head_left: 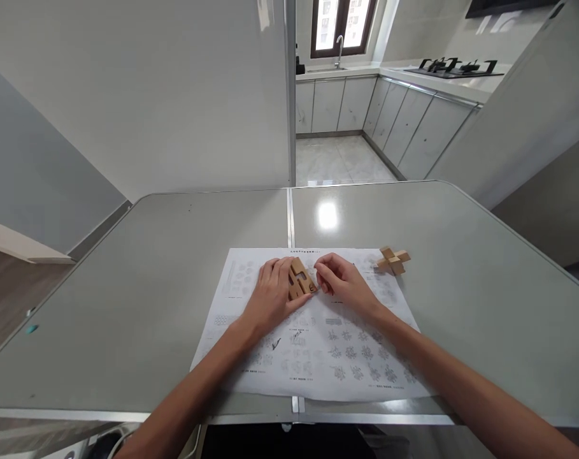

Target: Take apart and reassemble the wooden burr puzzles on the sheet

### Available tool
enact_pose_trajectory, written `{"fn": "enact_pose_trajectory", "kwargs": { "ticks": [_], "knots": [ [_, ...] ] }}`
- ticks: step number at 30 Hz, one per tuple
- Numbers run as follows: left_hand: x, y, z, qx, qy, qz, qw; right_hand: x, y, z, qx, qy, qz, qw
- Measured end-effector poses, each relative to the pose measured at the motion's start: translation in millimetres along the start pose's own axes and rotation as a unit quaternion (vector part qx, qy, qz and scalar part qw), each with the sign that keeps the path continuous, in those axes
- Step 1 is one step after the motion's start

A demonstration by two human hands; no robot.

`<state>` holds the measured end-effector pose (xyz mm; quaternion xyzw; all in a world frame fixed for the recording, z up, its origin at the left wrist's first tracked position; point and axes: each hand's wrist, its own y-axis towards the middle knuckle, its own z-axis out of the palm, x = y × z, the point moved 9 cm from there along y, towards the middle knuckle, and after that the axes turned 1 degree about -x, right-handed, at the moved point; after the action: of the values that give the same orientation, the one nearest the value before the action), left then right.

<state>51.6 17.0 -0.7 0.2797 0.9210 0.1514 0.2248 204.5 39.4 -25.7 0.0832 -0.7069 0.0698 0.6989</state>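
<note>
Under the fingers and thumb of my left hand (269,290) is a wooden puzzle board (299,280) with cut-out slots and a dark mark near its right corner. My left hand grips it from the left and covers that side. Just right of the board, my right hand (341,278) is closed, thumb and fingertips pinched together; what they hold, if anything, is too small to make out. Both hands rest over a large white printed sheet (318,382) with rows of small diagrams. An interlocking wooden cross puzzle (393,260) sits at the sheet's upper right edge.
The grey-green folding table (127,299) has a metal seam down its middle and a pale metal edge. A small teal object (32,329) lies near the left edge. Beyond the table are a white panel (213,95) and a kitchen with a gas hob (454,68).
</note>
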Motion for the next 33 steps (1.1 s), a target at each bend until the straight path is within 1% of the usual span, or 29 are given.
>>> {"fn": "enact_pose_trajectory", "kwargs": {
  "ticks": [2, 4, 7, 9, 12, 15, 17, 19, 21, 24, 26, 28, 30, 33],
  "knots": [
    [2.1, 3.0, 4.9, 0.018, -0.039, -0.010, 0.999, -0.3, 0.1, -4.5, -0.011, -0.013, -0.010, 1.000],
    [4.8, 4.3, 5.3, 0.037, -0.083, -0.011, 0.996, 1.7, -0.1, -6.7, -0.021, -0.039, -0.021, 0.999],
    [5.9, 4.4, 0.2, 0.065, -0.129, 0.019, 0.989, 7.1, -1.3, -7.8, -0.034, -0.118, -0.049, 0.991],
    [7.5, 2.5, -6.1, 0.073, -0.133, 0.046, 0.987, 13.4, -2.7, -6.8, -0.028, -0.178, -0.088, 0.980],
    [17.4, -2.8, -16.2, 0.072, -0.134, 0.049, 0.987, 20.7, -5.3, -0.7, 0.024, -0.249, -0.145, 0.957],
    [30.8, -9.6, -20.9, 0.081, -0.146, 0.017, 0.986, 16.7, -6.9, 6.3, 0.100, -0.290, -0.149, 0.940],
    [36.4, -13.1, -21.8, 0.086, -0.154, 0.001, 0.984, 12.1, -8.1, 10.1, 0.136, -0.312, -0.145, 0.929],
    [38.0, -14.8, -22.2, 0.086, -0.155, -0.002, 0.984, 7.3, -8.4, 11.3, 0.144, -0.330, -0.138, 0.923],
    [36.8, -15.1, -22.3, 0.083, -0.158, 0.005, 0.984, 3.8, -7.7, 10.3, 0.134, -0.337, -0.128, 0.923],
    [35.2, -14.4, -23.2, 0.074, -0.170, 0.013, 0.983, 5.1, -7.4, 8.3, 0.115, -0.315, -0.123, 0.934],
    [35.5, -13.8, -24.1, 0.068, -0.173, 0.012, 0.983, 8.9, -7.2, 5.5, 0.102, -0.273, -0.115, 0.950],
    [36.3, -13.4, -25.0, 0.065, -0.168, 0.010, 0.984, 11.2, -6.5, 0.6, 0.087, -0.207, -0.088, 0.971],
    [37.0, -12.8, -26.6, 0.059, -0.164, 0.008, 0.985, 10.4, -5.8, -3.8, 0.077, -0.117, -0.048, 0.989],
    [39.2, -11.4, -30.4, 0.043, -0.176, -0.006, 0.983, 5.6, -5.1, -7.7, 0.069, 0.009, 0.005, 0.998]
  ]
}}
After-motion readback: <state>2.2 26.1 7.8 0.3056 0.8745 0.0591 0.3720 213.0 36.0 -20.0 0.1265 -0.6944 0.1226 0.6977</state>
